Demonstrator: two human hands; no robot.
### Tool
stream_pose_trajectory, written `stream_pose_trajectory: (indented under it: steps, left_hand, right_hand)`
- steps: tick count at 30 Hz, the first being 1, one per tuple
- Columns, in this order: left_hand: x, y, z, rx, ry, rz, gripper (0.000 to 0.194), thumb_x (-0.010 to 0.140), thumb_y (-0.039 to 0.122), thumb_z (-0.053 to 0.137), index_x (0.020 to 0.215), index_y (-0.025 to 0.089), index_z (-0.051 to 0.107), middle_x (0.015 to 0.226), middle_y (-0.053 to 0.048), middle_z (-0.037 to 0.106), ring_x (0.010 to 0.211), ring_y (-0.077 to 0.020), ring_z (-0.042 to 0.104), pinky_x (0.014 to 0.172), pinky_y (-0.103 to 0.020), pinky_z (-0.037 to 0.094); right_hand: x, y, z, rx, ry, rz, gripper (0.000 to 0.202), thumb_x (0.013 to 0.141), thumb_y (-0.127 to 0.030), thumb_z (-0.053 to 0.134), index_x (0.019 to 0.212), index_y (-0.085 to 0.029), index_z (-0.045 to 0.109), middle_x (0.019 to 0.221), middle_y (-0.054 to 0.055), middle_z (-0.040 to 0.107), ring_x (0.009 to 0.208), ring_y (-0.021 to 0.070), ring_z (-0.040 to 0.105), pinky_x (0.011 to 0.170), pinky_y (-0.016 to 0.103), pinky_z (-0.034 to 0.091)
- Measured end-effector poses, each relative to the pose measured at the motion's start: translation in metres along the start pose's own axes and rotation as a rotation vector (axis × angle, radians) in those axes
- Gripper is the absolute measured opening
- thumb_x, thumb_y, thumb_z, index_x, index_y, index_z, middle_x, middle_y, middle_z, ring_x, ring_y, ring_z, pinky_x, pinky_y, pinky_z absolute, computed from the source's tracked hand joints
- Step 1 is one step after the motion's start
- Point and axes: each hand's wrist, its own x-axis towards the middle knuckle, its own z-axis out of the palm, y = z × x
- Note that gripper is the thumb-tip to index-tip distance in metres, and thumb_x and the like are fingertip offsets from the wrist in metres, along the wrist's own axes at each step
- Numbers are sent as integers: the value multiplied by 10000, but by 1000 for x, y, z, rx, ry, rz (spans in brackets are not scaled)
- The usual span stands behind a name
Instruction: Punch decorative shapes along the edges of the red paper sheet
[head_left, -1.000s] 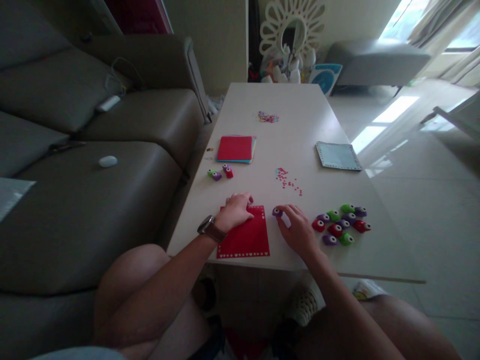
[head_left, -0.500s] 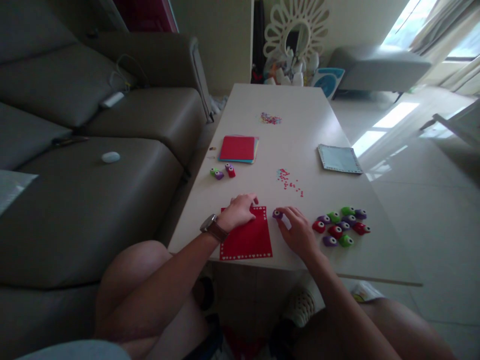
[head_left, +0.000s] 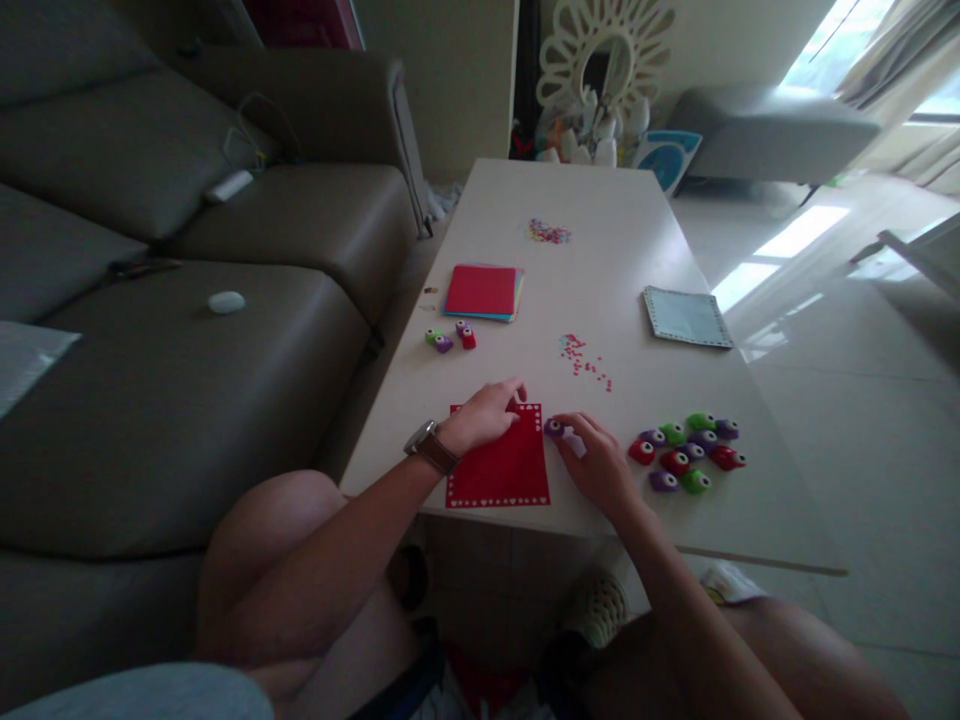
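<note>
A red sheet of paper (head_left: 501,465) lies near the table's front edge, with small heart and dot cut-outs along its borders. My left hand (head_left: 487,412) rests across its upper part, fingers spread and bent over the top edge. At the sheet's upper right edge, my right hand (head_left: 596,455) grips a small purple craft punch (head_left: 554,428) between thumb and fingers. Whether the paper sits inside the punch's slot I cannot tell. Right of that hand stand several purple, green and red craft punches (head_left: 690,452).
Punched red bits (head_left: 585,365) lie scattered mid-table, with a multicoloured heap (head_left: 549,232) farther back. A stack of coloured paper (head_left: 481,290) and several more punches (head_left: 451,337) are at the left. Pale bordered sheets (head_left: 686,316) lie by the right edge. A sofa (head_left: 277,340) flanks the table.
The view has shifted slightly. The red sheet has moved a little to the right relative to my right hand, so its edge is closer to the purple punch. My left hand moved with it.
</note>
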Motion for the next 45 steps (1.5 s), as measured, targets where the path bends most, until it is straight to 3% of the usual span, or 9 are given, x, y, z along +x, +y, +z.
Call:
stream_pose_trajectory:
  steps: [20, 26, 29, 33, 36, 45]
  left_hand:
    - [3, -9, 8, 36, 13, 16, 387, 844, 75, 606, 1216, 175, 559, 914, -38, 676, 829, -181, 627, 798, -295, 495]
    - [0, 2, 4, 277, 170, 86, 270, 809, 157, 673, 1077, 175, 640, 1112, -107, 647, 1071, -251, 595, 972, -367, 476]
    - [-6, 8, 0, 278, 82, 35, 119, 840, 276, 677, 918, 187, 665, 949, -74, 684, 905, -224, 633, 837, -335, 499]
    - [-12, 8, 3, 285, -65, -45, 247, 798, 429, 747, 818, 195, 670, 823, -55, 700, 753, -211, 637, 684, -317, 468]
    - [-12, 4, 8, 286, -85, -68, 237, 749, 402, 795, 810, 208, 673, 819, -48, 701, 732, -204, 635, 652, -305, 451]
    - [-10, 3, 14, 278, -76, -14, 188, 793, 384, 738, 818, 217, 654, 811, -43, 696, 736, -201, 629, 652, -306, 442]
  right_hand:
    - [0, -1, -1, -43, -58, -26, 272, 875, -111, 554, 1095, -237, 654, 1060, 82, 716, 1026, 254, 649, 909, 395, 506]
    - [2, -1, -1, -13, -60, -49, 298, 854, -107, 590, 1113, -234, 665, 1075, 83, 717, 1039, 258, 632, 919, 414, 503]
    - [3, -2, -1, 36, 8, 6, 193, 914, -255, 642, 1100, -231, 689, 1061, 88, 724, 1011, 258, 645, 892, 416, 511]
    - [5, -3, 0, 76, 43, 129, 217, 971, -387, 598, 1000, -217, 730, 977, 77, 717, 792, 203, 648, 766, 362, 515]
    - [6, -2, 1, 100, 9, 174, 225, 960, -385, 607, 941, -211, 748, 934, 66, 714, 682, 171, 618, 695, 333, 503]
    - [10, -4, 1, 151, -40, 197, 203, 927, -363, 643, 934, -209, 776, 874, 58, 710, 687, 169, 630, 665, 318, 490]
